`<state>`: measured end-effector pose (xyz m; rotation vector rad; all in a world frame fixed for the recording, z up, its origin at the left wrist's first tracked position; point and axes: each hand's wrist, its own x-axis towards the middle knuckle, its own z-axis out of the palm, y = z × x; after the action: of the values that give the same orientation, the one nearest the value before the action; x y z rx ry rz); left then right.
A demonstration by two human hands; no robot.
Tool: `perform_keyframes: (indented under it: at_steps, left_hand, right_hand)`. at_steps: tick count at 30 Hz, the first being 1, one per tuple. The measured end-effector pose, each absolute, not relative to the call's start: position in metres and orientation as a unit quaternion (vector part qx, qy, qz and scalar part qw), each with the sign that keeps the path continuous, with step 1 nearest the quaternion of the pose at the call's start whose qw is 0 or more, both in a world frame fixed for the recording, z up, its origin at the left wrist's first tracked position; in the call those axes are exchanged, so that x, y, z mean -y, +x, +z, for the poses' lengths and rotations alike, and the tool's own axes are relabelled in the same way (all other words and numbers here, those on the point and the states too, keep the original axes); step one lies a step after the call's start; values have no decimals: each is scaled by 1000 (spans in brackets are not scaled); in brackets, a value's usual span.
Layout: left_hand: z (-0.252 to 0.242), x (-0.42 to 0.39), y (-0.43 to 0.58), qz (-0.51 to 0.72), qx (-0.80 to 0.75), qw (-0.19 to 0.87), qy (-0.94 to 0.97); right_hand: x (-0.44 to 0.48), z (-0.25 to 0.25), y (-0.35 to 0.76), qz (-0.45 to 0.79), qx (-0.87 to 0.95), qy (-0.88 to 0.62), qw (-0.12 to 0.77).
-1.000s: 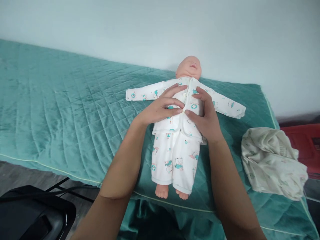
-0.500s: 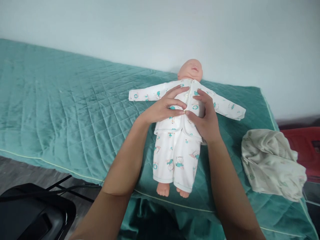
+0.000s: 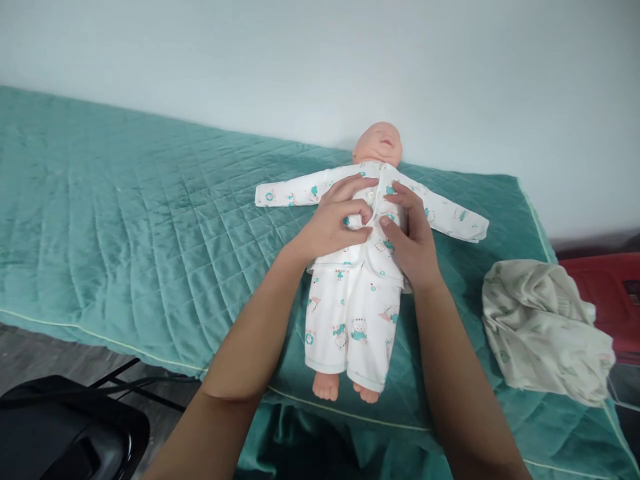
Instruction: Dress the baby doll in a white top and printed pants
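A baby doll (image 3: 379,143) lies on its back, dressed in a white printed jacket (image 3: 345,256) and matching trousers (image 3: 327,320), its bare feet toward me. My left hand (image 3: 340,217) rests on the jacket's left front beside the button edge, index finger bent, with a small gap between it and the thumb. On the other side of that edge, my right hand (image 3: 413,230) touches the jacket with thumb and fingers apart. A pale button (image 3: 371,195) shows on the chest between the hands. Cloth under my fingertips is partly hidden.
The doll lies on a green quilted cover (image 3: 150,233) against a white wall (image 3: 320,60). A crumpled pale printed cloth (image 3: 545,330) is at right, with a red container (image 3: 600,293) behind it. A black chair (image 3: 70,433) stands at lower left.
Both thumbs met at the jacket's front edge before. Now they are apart, the right thumb lifted up and to the right, and the left thumb slightly lower. The doll has stayed in place.
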<state>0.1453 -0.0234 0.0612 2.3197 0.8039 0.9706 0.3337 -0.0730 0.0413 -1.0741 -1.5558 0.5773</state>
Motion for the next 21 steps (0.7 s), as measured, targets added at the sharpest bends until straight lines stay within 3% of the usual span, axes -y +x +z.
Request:
perform_keyframes:
  at_steps: [15, 21]
  left_hand:
    - [57, 15, 135, 343, -240, 306, 855]
    - [58, 17, 134, 459, -271, 463, 708]
  right_hand:
    - [74, 42, 332, 286, 623, -465, 560]
    - [71, 41, 336, 359, 395, -449, 717]
